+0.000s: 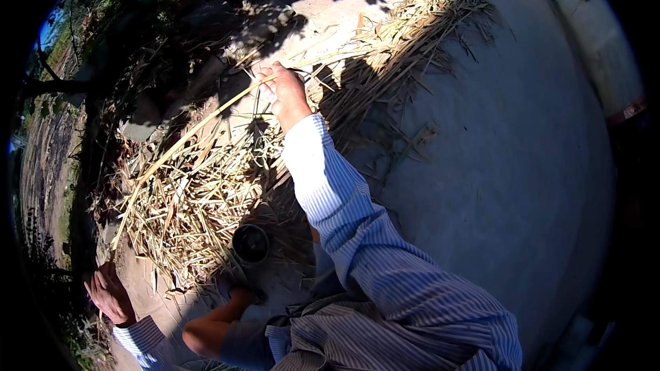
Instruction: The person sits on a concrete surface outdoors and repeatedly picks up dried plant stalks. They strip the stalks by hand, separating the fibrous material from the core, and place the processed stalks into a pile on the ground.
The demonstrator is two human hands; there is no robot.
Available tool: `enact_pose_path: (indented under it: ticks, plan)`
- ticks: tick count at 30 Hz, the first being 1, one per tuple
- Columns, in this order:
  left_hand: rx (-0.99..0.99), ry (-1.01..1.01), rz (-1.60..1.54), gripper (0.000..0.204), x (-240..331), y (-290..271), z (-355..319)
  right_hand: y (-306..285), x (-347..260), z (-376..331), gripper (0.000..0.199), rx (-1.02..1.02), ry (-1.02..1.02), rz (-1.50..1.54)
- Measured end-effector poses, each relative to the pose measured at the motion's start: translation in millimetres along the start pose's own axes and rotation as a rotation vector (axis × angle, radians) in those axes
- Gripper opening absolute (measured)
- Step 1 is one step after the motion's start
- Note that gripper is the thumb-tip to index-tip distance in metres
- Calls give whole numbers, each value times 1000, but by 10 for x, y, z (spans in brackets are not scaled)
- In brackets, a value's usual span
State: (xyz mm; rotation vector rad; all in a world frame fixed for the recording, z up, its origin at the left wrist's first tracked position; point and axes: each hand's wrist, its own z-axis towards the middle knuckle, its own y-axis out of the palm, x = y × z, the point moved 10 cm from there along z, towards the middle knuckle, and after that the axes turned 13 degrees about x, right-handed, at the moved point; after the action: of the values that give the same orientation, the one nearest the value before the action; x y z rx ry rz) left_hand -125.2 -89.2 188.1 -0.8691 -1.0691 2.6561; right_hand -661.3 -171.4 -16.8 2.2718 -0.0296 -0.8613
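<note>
Pinching long stalk [180, 142] in right hand [283, 93], upper centre; left hand [110, 295] sitting by stalk's end, lower left, can't tell if gripping; loose straw [192, 216] lying between

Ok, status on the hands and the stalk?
Right hand gripping stalk. Left hand by its near end, grip unclear. Straw pile beneath, dark bucket beside it.

A round dark pot [235, 247] stands on the ground. Pale pavement [495, 165] spreads right toward a wall [584, 34]. At left, a grey stone [144, 120] lies in patchy shade; beyond a dark branch [58, 86] is a brown field [45, 158].
</note>
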Motion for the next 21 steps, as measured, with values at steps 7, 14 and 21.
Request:
enact_pose_path:
  ticks: [7,14,21]
  plan:
    - [-29,-174,158,12,-922,-209,-974,789,-738,-1423,23,-644,-278,208]
    - [-365,-750,242,12,-2459,162,-2918,996,-86,-1255,26,-654,-122,-42]
    - [-445,-444,199,22,-1698,713,-2546,1091,749,-1488,24,-784,62,-260]
